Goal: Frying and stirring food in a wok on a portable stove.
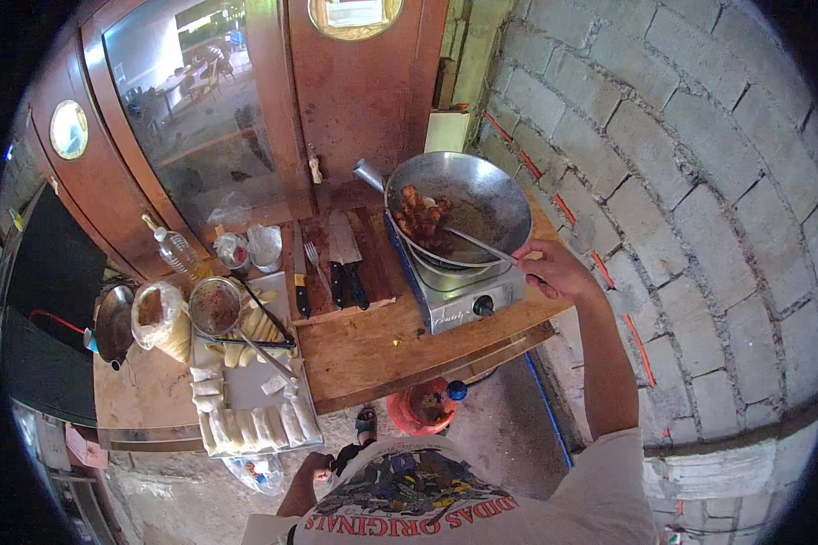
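My right hand (551,269) grips the handle of a metal spatula or ladle (480,245), whose lower end rests in a large metal wok (494,184). Browned fried pieces of food (419,214) lie at the left of the wok, by the utensil's tip. The wok sits on a steel gas stove (450,306) with a black knob. Down beside my body, near the table's front edge, is my left hand (320,466), partly hidden against dark cloth; whether it holds anything is unclear.
Knives and a fork (315,262) lie on a wooden board (375,238) left of the stove. Further left are a tray (245,388) of wrapped rolls, a strainer (216,306), an oil bottle (177,252) and a plastic bag (163,320). A block wall (654,204) stands at right; a red bucket (416,415) below.
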Demonstrator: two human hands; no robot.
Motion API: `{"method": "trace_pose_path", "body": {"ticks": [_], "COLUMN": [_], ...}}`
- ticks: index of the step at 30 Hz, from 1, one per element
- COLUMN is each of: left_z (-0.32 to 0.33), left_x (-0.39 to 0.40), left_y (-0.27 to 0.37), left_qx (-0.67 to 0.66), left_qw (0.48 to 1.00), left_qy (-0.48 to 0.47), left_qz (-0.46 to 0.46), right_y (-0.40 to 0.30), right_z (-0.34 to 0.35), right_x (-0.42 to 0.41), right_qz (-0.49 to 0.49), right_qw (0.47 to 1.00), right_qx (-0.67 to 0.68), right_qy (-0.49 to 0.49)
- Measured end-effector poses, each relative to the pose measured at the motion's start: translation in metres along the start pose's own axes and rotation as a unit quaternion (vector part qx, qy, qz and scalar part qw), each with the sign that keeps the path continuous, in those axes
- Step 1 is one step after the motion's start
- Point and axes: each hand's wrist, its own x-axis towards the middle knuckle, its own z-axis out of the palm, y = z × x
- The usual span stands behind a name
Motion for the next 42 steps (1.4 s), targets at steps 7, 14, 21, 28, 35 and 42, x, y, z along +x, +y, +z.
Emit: {"method": "trace_pose_path", "body": {"ticks": [7, 14, 21, 28, 35, 42], "left_z": [0.0, -0.015, -0.029, -0.021, -0.026, -0.024], "left_x": [-0.001, 0.007, 0.013, -0.004, 0.005, 0.005], "left_y": [0.003, 0.0, 0.002, -0.001, 0.003, 0.005], "left_qx": [-0.034, -0.063, -0.088, -0.117, -0.13, -0.097], "left_qw": [0.999, 0.997, 0.994, 0.989, 0.986, 0.993], "left_qy": [-0.002, -0.009, -0.013, -0.012, -0.01, -0.004], "left_qz": [-0.02, -0.037, -0.059, -0.088, -0.103, -0.06], "right_y": [-0.002, -0.03, -0.047, -0.069, -0.023, -0.003], "right_z": [-0.006, -0.007, -0.004, -0.006, 0.014, 0.002], "right_x": [-0.037, -0.074, -0.11, -0.14, -0.086, -0.027], "right_qz": [-0.056, -0.103, -0.147, -0.104, -0.115, -0.098], "right_qw": [0.994, 0.945, 0.913, 0.896, 0.844, 0.84], "right_qx": [-0.086, -0.288, -0.344, -0.39, -0.474, -0.423], "right_qy": [0.047, 0.118, 0.162, 0.185, 0.224, 0.324]}}
